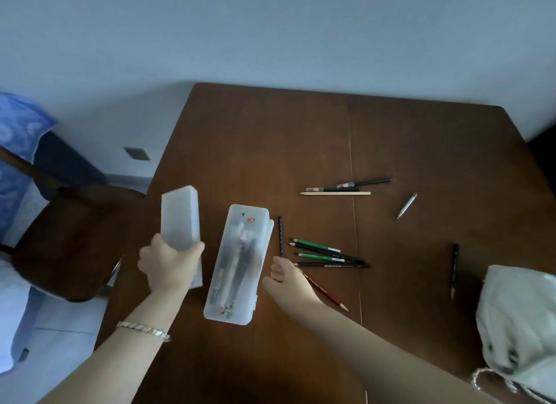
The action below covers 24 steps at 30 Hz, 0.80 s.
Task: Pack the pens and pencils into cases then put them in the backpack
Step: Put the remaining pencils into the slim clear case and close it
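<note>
Left hand grips an empty-looking case; right hand touches pencils

The dark brown wooden table has a smooth, faintly glossy top. The two long frosted translucent plastic cases look matt and smooth. The pale bare-wood pencil is unpainted. Near the table's right edge, the whitish cloth backpack looks soft and creased.
</note>
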Each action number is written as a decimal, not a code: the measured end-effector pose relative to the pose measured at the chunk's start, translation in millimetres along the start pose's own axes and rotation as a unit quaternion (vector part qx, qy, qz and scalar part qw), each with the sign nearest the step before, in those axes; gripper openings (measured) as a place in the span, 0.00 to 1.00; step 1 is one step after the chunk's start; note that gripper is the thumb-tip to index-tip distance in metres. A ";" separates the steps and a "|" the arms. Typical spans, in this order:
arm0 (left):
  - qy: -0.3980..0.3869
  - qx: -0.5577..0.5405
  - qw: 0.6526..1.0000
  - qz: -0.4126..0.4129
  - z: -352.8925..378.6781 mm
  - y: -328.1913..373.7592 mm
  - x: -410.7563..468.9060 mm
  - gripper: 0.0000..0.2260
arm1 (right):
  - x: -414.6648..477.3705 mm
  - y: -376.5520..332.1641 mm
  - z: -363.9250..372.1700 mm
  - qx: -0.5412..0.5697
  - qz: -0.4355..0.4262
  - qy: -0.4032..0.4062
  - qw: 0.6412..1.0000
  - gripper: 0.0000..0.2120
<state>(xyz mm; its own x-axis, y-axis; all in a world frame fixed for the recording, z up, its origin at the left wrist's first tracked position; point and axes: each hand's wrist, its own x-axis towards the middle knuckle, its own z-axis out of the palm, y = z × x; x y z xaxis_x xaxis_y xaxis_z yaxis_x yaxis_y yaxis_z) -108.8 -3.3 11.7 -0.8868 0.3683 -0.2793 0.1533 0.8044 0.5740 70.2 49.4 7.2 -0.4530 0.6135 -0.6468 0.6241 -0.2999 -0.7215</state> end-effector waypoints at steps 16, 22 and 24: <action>-0.482 -0.080 0.856 0.171 62.7 77.6 -187.2 0.21 | -92.3 47.3 -109.0 0.327 0.001 0.124 0.937 0.27; -0.549 -0.132 0.820 0.091 58.4 76.4 -186.0 0.22 | -104.7 68.5 -128.5 0.334 0.004 0.109 0.936 0.33; -0.581 -0.200 0.789 0.012 52.1 74.1 -180.5 0.18 | -99.5 72.3 -138.5 0.338 0.003 0.125 0.933 0.26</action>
<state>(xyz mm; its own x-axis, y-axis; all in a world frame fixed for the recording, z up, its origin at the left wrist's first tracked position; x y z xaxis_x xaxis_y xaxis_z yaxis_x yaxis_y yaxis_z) 85.4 14.1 64.5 0.1481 0.7464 -0.6489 -0.1916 0.6653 0.7216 248.6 67.9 53.6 -0.2350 0.7364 -0.6344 0.0444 -0.6438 -0.7639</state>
